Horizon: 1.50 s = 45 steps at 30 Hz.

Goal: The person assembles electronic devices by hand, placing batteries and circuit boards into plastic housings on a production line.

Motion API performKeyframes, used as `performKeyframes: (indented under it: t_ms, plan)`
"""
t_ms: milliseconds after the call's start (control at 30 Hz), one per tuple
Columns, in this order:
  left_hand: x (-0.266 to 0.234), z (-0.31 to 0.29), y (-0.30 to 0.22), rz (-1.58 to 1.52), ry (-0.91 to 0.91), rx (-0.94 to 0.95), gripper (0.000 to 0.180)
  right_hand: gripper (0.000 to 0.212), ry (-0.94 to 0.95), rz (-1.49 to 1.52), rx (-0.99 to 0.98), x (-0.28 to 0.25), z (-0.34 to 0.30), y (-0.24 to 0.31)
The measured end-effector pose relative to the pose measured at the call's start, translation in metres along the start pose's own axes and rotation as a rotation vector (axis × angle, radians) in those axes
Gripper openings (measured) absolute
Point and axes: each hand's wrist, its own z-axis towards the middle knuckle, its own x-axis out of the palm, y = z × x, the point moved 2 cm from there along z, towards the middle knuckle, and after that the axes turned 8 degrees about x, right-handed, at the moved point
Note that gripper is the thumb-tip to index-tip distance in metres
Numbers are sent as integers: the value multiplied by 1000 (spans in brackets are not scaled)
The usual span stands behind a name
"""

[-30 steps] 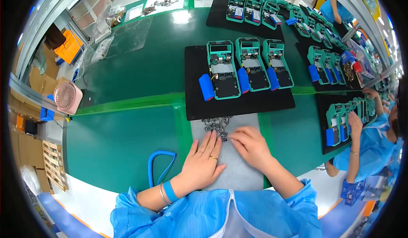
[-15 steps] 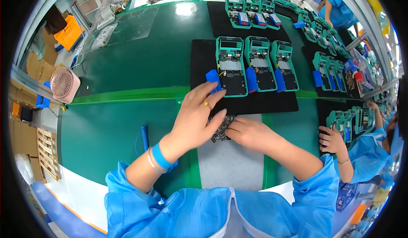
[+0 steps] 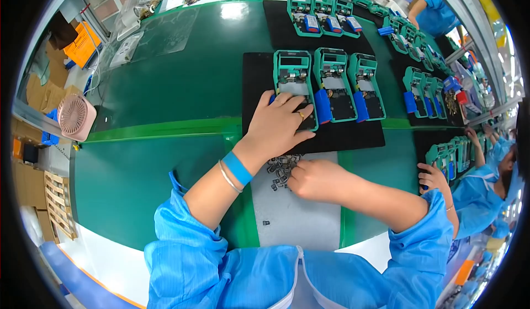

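Observation:
My left hand [image 3: 282, 122] lies with spread fingers across the lower part of the leftmost green device housing [image 3: 292, 60], its thumb near the bottom right corner. It hides most of the blue block at that housing's left side. Close to me, my right hand [image 3: 314, 179] is closed, fingertips curled down at a pile of small dark metallic-looking parts [image 3: 279, 168] on a grey sheet [image 3: 298, 220]. Whatever those fingers pinch is hidden. One loose dark part [image 3: 266, 222] lies apart from the pile. Two similar housings [image 3: 334, 83] [image 3: 367, 85] with blue blocks stand alongside.
A black mat [image 3: 342, 135] lies under the housings. More housings stand farther back [image 3: 326, 16] and along the right. A co-worker's hand [image 3: 433, 179] is at the right, others at the far edge. A pink fan [image 3: 76, 117] stands at the left; a blue coiled cord [image 3: 175, 182] is near my left sleeve.
My left hand has moved right, from beside the blue block onto the leftmost housing, which has shifted slightly toward me. My right hand stays at the pile; more of the grey sheet shows.

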Motion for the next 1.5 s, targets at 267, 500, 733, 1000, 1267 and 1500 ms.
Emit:
performKeyframes:
  t_ms: [267,500,733,1000,1267,1500]
  plan:
    - [-9,-26,-1,-21,-86,-41,50,11,-57,104,101,-38,-1,-14]
    - [3,-24,2,-55,-298,42,37,18,-475,4,314,-42,37,-98]
    - [5,-27,2,-81,-299,64,33,13,-390,-159,300,-8,61,-115]
    - [9,-30,3,-114,-289,60,31,13,-265,-251,271,-4,68,-119]
    - [10,-29,3,-62,-275,45,30,14,-198,-348,210,-17,77,-121]
    - [9,-28,3,-74,-240,35,30,13,-157,-349,222,-17,82,-126]
